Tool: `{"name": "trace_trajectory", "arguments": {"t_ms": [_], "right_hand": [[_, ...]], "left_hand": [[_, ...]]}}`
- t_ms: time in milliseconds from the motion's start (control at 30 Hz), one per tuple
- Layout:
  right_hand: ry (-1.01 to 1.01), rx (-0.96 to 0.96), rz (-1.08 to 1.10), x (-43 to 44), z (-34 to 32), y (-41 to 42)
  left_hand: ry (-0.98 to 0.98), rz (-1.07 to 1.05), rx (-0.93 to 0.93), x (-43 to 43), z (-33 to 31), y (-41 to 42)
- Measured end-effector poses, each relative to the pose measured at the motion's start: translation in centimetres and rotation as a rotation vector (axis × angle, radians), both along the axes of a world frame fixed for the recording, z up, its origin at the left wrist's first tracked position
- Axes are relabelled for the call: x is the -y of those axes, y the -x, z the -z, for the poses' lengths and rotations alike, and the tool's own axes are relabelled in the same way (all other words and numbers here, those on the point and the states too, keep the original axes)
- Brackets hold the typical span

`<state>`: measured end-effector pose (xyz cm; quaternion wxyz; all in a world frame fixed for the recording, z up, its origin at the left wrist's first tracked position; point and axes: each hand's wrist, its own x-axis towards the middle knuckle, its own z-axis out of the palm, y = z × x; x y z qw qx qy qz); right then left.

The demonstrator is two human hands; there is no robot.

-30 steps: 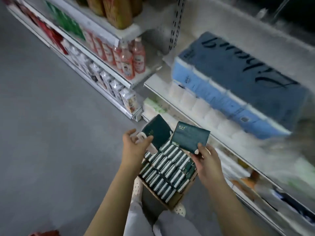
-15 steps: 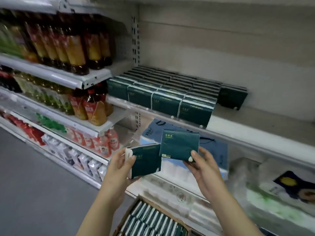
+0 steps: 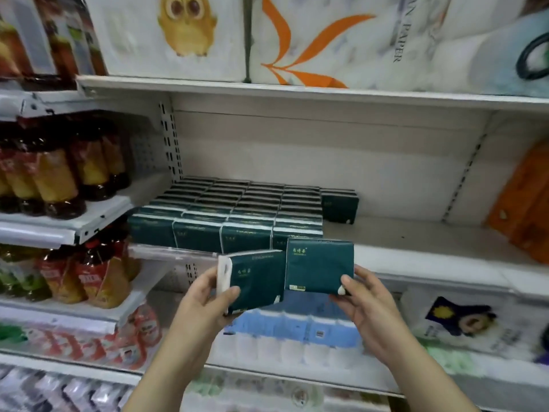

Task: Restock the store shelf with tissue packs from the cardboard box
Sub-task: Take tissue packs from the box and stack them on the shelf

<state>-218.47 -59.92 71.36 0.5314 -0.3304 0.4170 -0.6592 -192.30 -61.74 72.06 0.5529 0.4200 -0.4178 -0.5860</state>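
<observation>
My left hand [image 3: 205,304] grips a dark green tissue pack [image 3: 255,281] by its white left end. A second dark green pack [image 3: 319,264] is pinched at its lower right corner by my right hand [image 3: 365,301]. Both packs are held upright, side by side, just below the front lip of the middle shelf [image 3: 416,248]. Several rows of the same green packs [image 3: 231,215] stand on that shelf's left part, with one pack [image 3: 340,208] set further back on the right. The cardboard box is out of view.
Bare shelf board stretches right of the green packs up to orange packages [image 3: 525,203]. Juice bottles [image 3: 56,176] fill the shelves at left. Large toilet paper packs [image 3: 297,37] sit above, and blue-and-white rolls [image 3: 297,331] sit on the shelf below my hands.
Both hands lifted the two packs out of the box up to the middle shelf's front edge. My view tilted up, so the box dropped out of sight.
</observation>
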Motion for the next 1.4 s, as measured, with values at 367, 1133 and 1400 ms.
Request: {"name": "trace_trajectory", "arguments": {"t_ms": [367, 1133, 1400], "right_hand": [[0.121, -0.203, 0.161, 5.7, -3.5, 6.8], [-0.201, -0.608, 0.280, 24.2, 2.0, 14.8], [-0.230, -0.825, 0.334, 25.4, 3.1, 13.5]], "left_hand": [[0.131, -0.012, 0.184, 7.8, -4.6, 5.2], [0.120, -0.186, 0.396, 24.5, -5.2, 16.2], [0.128, -0.195, 0.395, 25.0, -4.3, 16.1]]}}
